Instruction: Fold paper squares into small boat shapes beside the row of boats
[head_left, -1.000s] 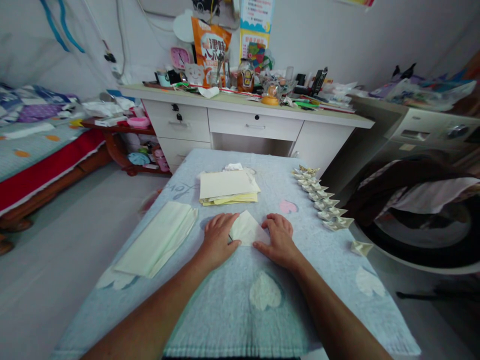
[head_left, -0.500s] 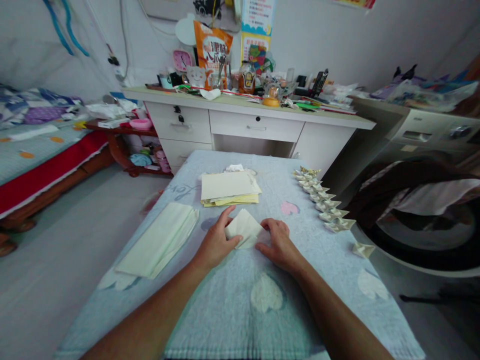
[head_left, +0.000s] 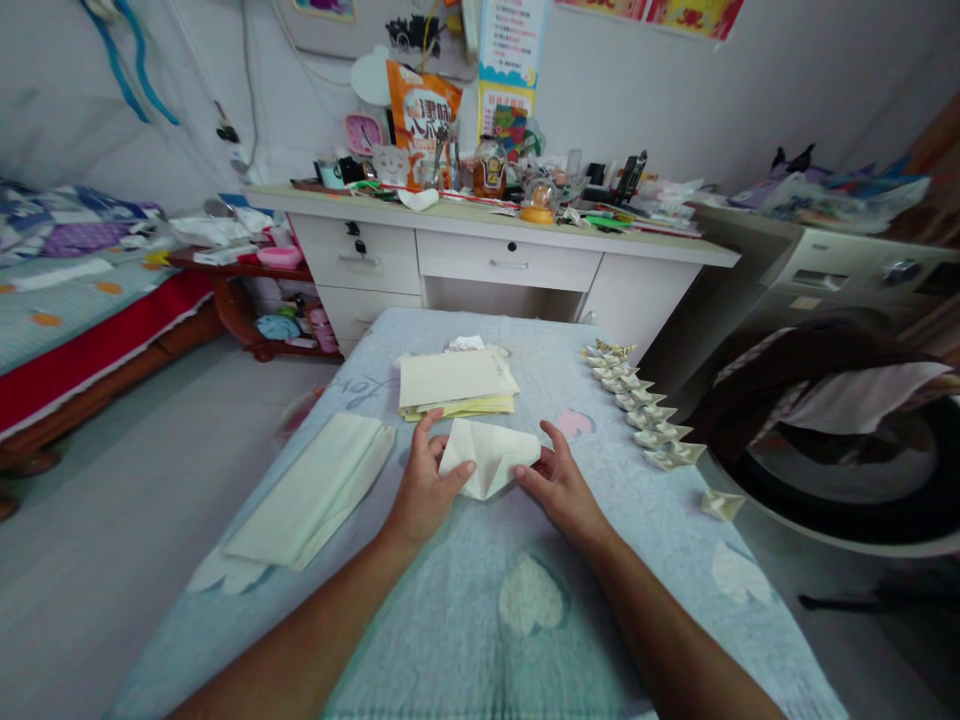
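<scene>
A cream sheet of folded paper (head_left: 489,455) is held up between my two hands over the cloth-covered table. My left hand (head_left: 429,482) grips its left side, thumb in front and fingers behind. On the right side, my right hand (head_left: 556,482) pinches the paper with the thumb on the near face; its index finger points up, off the paper. The paper has creases running down its middle and narrows toward the bottom. Just beyond it lies a stack of paper sheets (head_left: 454,380), cream on top and yellow below.
Folded pale green paper (head_left: 311,490) lies at the left on the blue tablecloth (head_left: 420,620). Several paper boats (head_left: 652,415) form a row at the right, with a single folded paper piece (head_left: 721,504) nearer. Behind stand a cluttered white desk (head_left: 510,262) and a washing machine (head_left: 810,290).
The paper has changed from a diamond shape to a wider, opened-out form. Both hands have shifted slightly outward, and the right index finger has lifted. The camera view has tilted slightly.
</scene>
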